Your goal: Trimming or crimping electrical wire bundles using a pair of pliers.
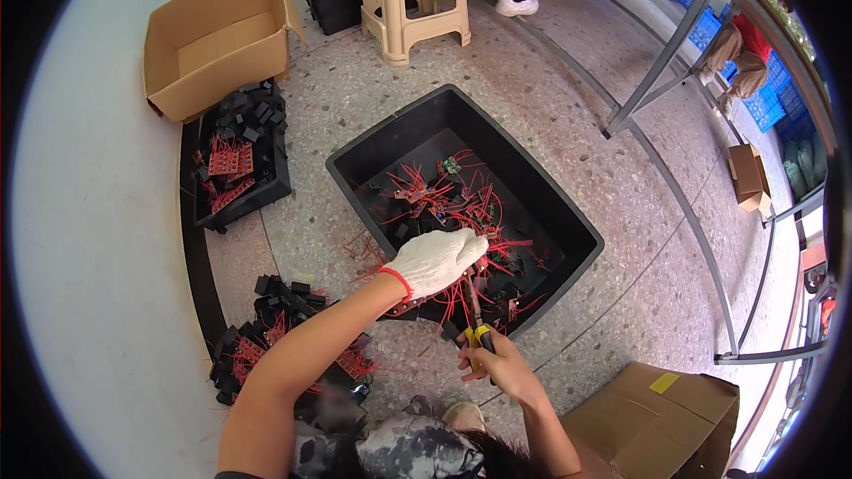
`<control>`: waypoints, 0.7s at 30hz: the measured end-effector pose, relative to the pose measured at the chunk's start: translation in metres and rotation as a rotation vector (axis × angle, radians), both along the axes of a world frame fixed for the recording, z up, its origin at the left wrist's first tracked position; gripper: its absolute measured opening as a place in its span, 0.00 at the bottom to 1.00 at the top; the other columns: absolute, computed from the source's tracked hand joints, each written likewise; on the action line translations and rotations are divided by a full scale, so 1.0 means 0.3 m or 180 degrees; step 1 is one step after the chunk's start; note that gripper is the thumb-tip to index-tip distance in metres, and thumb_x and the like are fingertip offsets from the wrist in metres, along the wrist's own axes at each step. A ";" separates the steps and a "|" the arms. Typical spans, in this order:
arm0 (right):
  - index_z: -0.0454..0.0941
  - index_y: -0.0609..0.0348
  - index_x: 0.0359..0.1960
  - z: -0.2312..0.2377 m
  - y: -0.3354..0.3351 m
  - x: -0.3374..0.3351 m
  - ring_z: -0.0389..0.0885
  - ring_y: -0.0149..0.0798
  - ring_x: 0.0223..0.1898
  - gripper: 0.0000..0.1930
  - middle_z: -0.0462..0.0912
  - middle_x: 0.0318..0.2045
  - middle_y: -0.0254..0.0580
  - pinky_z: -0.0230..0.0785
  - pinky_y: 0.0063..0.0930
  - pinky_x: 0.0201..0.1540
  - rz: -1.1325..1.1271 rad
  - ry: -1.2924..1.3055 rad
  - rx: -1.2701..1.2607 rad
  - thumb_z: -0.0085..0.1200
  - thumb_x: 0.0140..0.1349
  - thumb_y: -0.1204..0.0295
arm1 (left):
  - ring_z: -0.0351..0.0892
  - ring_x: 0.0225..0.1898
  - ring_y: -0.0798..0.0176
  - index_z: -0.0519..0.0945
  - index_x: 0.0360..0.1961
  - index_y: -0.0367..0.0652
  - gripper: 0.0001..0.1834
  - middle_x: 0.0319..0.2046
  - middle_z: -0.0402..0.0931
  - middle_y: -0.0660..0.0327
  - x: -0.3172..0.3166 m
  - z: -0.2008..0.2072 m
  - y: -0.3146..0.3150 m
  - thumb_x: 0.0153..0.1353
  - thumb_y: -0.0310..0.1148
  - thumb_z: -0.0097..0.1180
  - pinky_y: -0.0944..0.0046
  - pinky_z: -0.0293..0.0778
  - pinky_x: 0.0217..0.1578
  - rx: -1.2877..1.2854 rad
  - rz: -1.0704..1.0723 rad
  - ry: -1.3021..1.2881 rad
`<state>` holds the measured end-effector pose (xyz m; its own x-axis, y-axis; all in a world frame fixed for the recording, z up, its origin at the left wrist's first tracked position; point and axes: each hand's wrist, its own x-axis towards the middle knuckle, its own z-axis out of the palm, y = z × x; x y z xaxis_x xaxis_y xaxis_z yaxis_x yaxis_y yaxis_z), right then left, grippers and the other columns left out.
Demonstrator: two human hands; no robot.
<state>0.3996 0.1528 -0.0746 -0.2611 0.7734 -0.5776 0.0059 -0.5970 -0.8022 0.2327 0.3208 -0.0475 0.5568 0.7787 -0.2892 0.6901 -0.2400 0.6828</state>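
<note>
Right fingers clenched round yellow-handled pliers (476,309), right hand (508,371) at bin's near edge. Gloved left hand (437,262) over red-wired boards (414,195) inside black bin (512,175); can't tell if its fingers grip one. Open room: bin's far-right interior, speckled floor (612,302) to its right. Left side tighter: parts pile (271,337).

Yellow-handled pliers (477,318) slant over heaped boards (414,196), apparently touching red wires (485,209).

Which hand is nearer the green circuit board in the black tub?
Left. The gloved left hand is below the green circuit board in the picture; the right hand, holding pliers, is farther below.
</note>
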 end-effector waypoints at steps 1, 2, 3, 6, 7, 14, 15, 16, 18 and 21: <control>0.73 0.64 0.53 0.002 0.000 -0.002 0.82 0.34 0.37 0.14 0.80 0.37 0.40 0.83 0.30 0.36 0.0000 0.0001 -0.0004 0.48 0.68 0.72 | 0.82 0.44 0.40 0.79 0.45 0.42 0.33 0.39 0.84 0.49 0.001 0.015 -0.006 0.75 0.59 0.31 0.47 0.73 0.47 0.0026 -0.0141 0.0026; 0.73 0.64 0.51 0.006 0.000 -0.003 0.82 0.33 0.35 0.14 0.80 0.35 0.40 0.82 0.29 0.32 0.0028 -0.0179 -0.0026 0.48 0.67 0.72 | 0.81 0.46 0.39 0.78 0.47 0.43 0.33 0.41 0.83 0.49 0.002 0.022 -0.010 0.75 0.60 0.30 0.46 0.73 0.48 0.0052 -0.0283 0.0052; 0.73 0.65 0.50 0.008 0.000 -0.003 0.82 0.33 0.33 0.13 0.80 0.34 0.39 0.80 0.27 0.29 0.0055 -0.0358 -0.0048 0.48 0.67 0.72 | 0.81 0.46 0.39 0.78 0.47 0.43 0.33 0.41 0.83 0.49 0.001 0.018 -0.010 0.75 0.60 0.30 0.46 0.73 0.48 0.0048 -0.0285 0.0054; 0.74 0.65 0.47 0.003 0.006 0.013 0.82 0.33 0.29 0.11 0.80 0.30 0.40 0.74 0.25 0.22 -0.0085 -0.0117 -0.0130 0.49 0.65 0.73 | 0.81 0.48 0.39 0.77 0.49 0.42 0.33 0.44 0.83 0.47 -0.008 -0.004 -0.010 0.74 0.61 0.33 0.46 0.73 0.50 -0.0299 0.0016 -0.0252; 0.74 0.65 0.47 -0.001 0.007 0.013 0.82 0.33 0.29 0.11 0.80 0.30 0.40 0.74 0.25 0.22 -0.0095 -0.0116 -0.0129 0.49 0.65 0.73 | 0.82 0.46 0.39 0.76 0.51 0.42 0.32 0.43 0.82 0.47 -0.010 -0.015 -0.015 0.74 0.61 0.35 0.45 0.74 0.48 -0.0088 0.0286 -0.0556; 0.73 0.64 0.44 -0.018 0.014 -0.007 0.82 0.35 0.28 0.10 0.80 0.30 0.41 0.68 0.24 0.19 -0.0451 -0.0062 -0.0004 0.46 0.65 0.72 | 0.81 0.40 0.34 0.78 0.39 0.41 0.30 0.32 0.81 0.43 -0.014 -0.081 -0.071 0.74 0.58 0.37 0.41 0.73 0.43 0.0184 0.0548 -0.0234; 0.73 0.63 0.45 -0.021 0.015 -0.004 0.82 0.36 0.28 0.11 0.80 0.32 0.42 0.68 0.24 0.19 -0.0451 0.0134 -0.0082 0.46 0.65 0.72 | 0.80 0.39 0.33 0.77 0.39 0.41 0.29 0.31 0.81 0.43 -0.020 -0.094 -0.077 0.75 0.57 0.36 0.39 0.72 0.42 0.0223 0.0587 -0.0436; 0.73 0.63 0.45 -0.044 0.019 0.021 0.82 0.36 0.28 0.11 0.80 0.32 0.42 0.68 0.24 0.19 -0.0460 0.0124 -0.0082 0.46 0.65 0.72 | 0.80 0.39 0.33 0.77 0.39 0.41 0.29 0.31 0.81 0.43 -0.020 -0.103 -0.073 0.75 0.57 0.36 0.39 0.72 0.42 0.0221 0.0579 -0.0447; 0.72 0.64 0.48 -0.085 0.017 0.073 0.83 0.39 0.34 0.13 0.80 0.36 0.45 0.75 0.27 0.26 -0.0193 0.2155 -0.0702 0.46 0.64 0.73 | 0.79 0.42 0.34 0.76 0.38 0.39 0.29 0.33 0.79 0.43 -0.028 -0.109 -0.077 0.76 0.55 0.35 0.43 0.71 0.44 0.0048 0.0531 -0.0463; 0.71 0.65 0.52 -0.034 0.004 0.020 0.83 0.42 0.40 0.15 0.80 0.40 0.47 0.82 0.34 0.36 -0.0242 0.1042 -0.0505 0.45 0.65 0.74 | 0.79 0.41 0.34 0.76 0.37 0.39 0.28 0.33 0.79 0.44 -0.032 -0.127 -0.075 0.76 0.54 0.35 0.44 0.71 0.43 0.0155 0.0538 -0.0310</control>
<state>0.4057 0.1542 -0.0848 -0.3971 0.7054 -0.5871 -0.2849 -0.7029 -0.6518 0.2231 0.2985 -0.0856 0.4406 0.8751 -0.2001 0.6546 -0.1607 0.7387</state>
